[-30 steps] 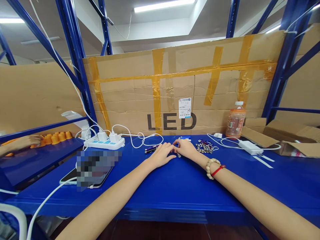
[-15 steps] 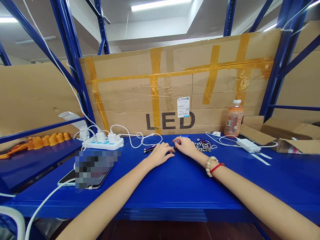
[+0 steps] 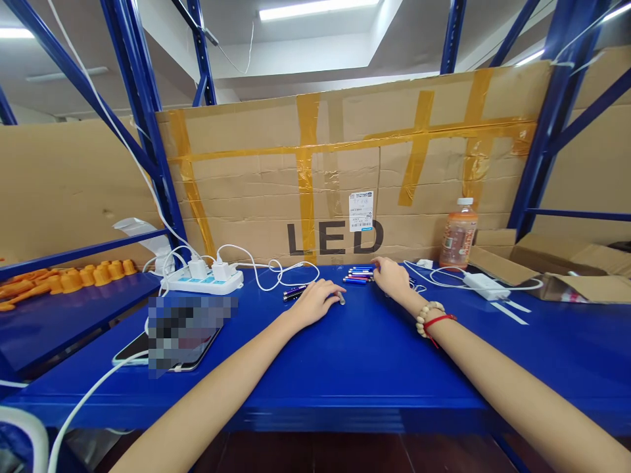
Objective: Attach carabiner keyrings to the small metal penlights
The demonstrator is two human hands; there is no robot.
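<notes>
My left hand (image 3: 315, 299) lies on the blue table (image 3: 355, 368), fingers loosely stretched out. Its fingertips are beside a small silver cylinder (image 3: 341, 300). Two dark pen-like sticks (image 3: 294, 293) lie just left of it. My right hand (image 3: 392, 276), with a bead bracelet and a red cord at the wrist, reaches to the back of the table. Its fingers are extended and touch a row of small blue and red sticks (image 3: 359, 273). A heap of metal key rings (image 3: 413, 282) is mostly hidden behind this hand.
A white power strip (image 3: 204, 282) with plugged chargers and cables sits at back left. A tablet (image 3: 170, 341) lies at front left. An orange drink bottle (image 3: 458, 235), a white adapter (image 3: 480, 283) and open cardboard boxes (image 3: 566, 266) stand at right. Orange caps (image 3: 83, 276) line the left shelf.
My right hand left the spot beside my left hand and moved right and back to the coloured sticks. The left hand stayed put, and the silver cylinder now lies uncovered.
</notes>
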